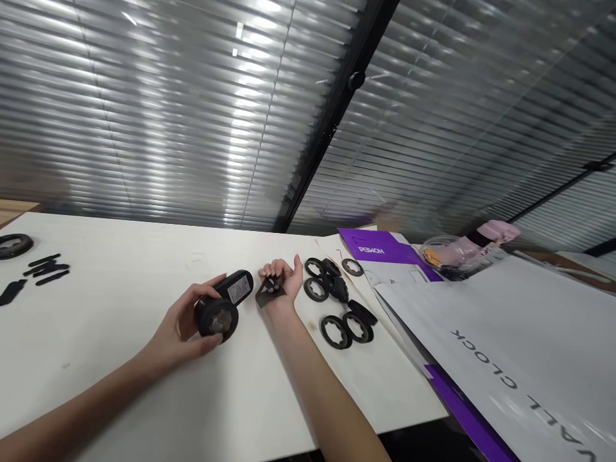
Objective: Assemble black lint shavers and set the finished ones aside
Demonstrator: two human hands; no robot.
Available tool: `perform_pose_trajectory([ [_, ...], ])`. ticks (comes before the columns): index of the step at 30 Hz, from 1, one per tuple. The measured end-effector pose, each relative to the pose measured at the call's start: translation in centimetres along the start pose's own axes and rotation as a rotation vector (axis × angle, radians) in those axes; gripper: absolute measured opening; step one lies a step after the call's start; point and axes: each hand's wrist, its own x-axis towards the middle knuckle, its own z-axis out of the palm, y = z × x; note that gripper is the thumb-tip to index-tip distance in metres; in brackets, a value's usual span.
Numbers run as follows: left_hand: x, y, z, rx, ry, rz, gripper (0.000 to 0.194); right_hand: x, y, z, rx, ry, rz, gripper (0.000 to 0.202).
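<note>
My left hand (190, 319) is closed round a black handheld device (216, 316) with a round mesh face. The device's handle, bearing a pale label, points up and to the right. Close by on the right, my right hand (282, 282) is turned palm up, its fingers curled round a thin dark piece (270, 294); its exact kind is hard to make out. Right of that wrist lie several black notched rings (335, 332), some flat and some leaning on one another. A thinner ring (353, 267) rests farther back.
On the white table (135, 276), several black strips (47, 268) and a larger black ring (14, 246) lie far left. At right are a purple-and-white box (385, 247), a large white package (505, 321) and a pink wrapped bundle (486, 240). Blinds (168, 115) stand behind.
</note>
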Motion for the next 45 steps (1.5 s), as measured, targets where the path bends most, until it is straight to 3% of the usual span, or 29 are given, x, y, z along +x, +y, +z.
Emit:
perform_pose_trajectory([
  [5,1.2,0.8,0.1,-0.356,0.194,-0.275,0.034,0.6,-0.1,-1.2,0.225,-0.162,0.166,0.061],
  [9,1.9,1.5,-0.1,-0.546,0.404,-0.452,0.019,0.0,0.1,-1.5,0.277,-0.249,0.218,0.056],
  [13,2.4,2.3,-0.4,-0.724,0.476,-0.560,0.022,-0.5,0.2,-1.3,0.271,-0.301,0.237,0.051],
  [18,3.0,3.2,-0.5,-0.858,0.579,-0.589,0.028,-1.1,-0.2,-0.5,0.118,-0.323,0.293,0.050],
  [24,3.0,3.2,-0.5,-0.906,0.609,-0.572,0.029,-1.4,-0.4,0.3,-0.103,-0.268,0.379,0.048],
  [32,3.2,3.2,-1.0,-0.923,0.649,-0.527,0.029,-0.6,0.2,-0.1,-0.043,-0.104,0.370,0.013],
  [39,3.1,2.8,-1.1,-0.911,0.624,-0.516,0.031,-0.1,0.0,-0.3,0.092,-0.235,0.520,0.016],
  [45,3.1,2.8,-1.2,-0.934,0.640,-0.515,0.026,-0.7,-0.6,0.1,0.034,-0.282,0.506,0.027],
])
